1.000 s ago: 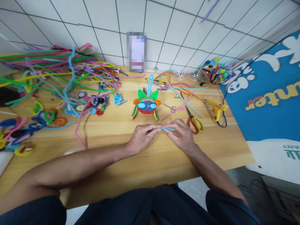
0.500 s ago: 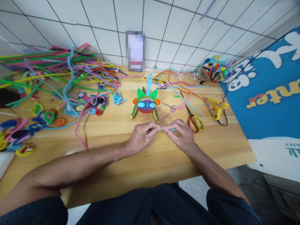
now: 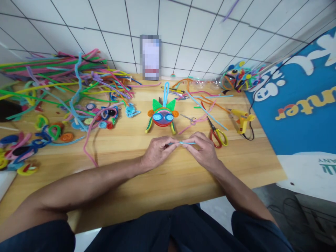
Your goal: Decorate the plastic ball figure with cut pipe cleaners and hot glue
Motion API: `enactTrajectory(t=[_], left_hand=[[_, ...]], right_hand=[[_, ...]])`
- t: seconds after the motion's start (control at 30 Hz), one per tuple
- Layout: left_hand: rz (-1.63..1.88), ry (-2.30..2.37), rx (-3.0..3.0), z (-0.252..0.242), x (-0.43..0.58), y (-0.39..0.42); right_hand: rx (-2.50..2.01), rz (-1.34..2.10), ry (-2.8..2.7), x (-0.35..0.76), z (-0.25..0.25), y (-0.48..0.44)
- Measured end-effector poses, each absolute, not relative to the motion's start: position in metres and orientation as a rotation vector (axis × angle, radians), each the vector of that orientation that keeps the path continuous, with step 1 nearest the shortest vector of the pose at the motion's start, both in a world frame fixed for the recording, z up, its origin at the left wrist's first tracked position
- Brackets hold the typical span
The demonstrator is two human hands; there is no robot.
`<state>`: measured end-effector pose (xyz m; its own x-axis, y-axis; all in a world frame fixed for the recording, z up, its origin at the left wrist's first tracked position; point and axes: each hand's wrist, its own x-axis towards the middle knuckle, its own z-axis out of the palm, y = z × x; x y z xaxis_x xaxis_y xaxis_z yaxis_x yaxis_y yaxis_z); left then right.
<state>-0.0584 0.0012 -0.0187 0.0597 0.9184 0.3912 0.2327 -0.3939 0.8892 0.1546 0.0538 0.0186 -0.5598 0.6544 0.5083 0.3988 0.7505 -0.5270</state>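
A short light-blue pipe cleaner (image 3: 188, 143) stretches between my two hands above the wooden table (image 3: 147, 189). My left hand (image 3: 157, 151) pinches one end between thumb and fingers, and my right hand (image 3: 202, 150) pinches the other side, the fingertips almost meeting. Just beyond them stands a pipe-cleaner figure (image 3: 163, 118) with green pointed ears, blue oval eyes, orange side discs and a tall light-blue loop on top. Scissors (image 3: 217, 134) with red and yellow handles lie beside my right hand, blades pointing away.
Loose pipe cleaners (image 3: 60, 70) and coiled pieces (image 3: 23, 150) cover the left side. At the right lie a yellow glue gun (image 3: 244, 120) with its cord and a clear container of colourful parts (image 3: 236, 79). A phone (image 3: 151, 57) leans against the tiled wall.
Both hands keep their pinch on the blue pipe cleaner. More of it shows at the left fingers now. The whole view has shifted slightly.
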Motion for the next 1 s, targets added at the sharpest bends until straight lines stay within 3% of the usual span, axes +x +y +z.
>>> enactTrajectory(t=[1.0], left_hand=[[1.291, 1.269, 1.616, -0.0210, -0.0582, 0.0010]], right_hand=[[-0.840, 0.311, -2.255, 0.1563, 0.0125, 0.0571]])
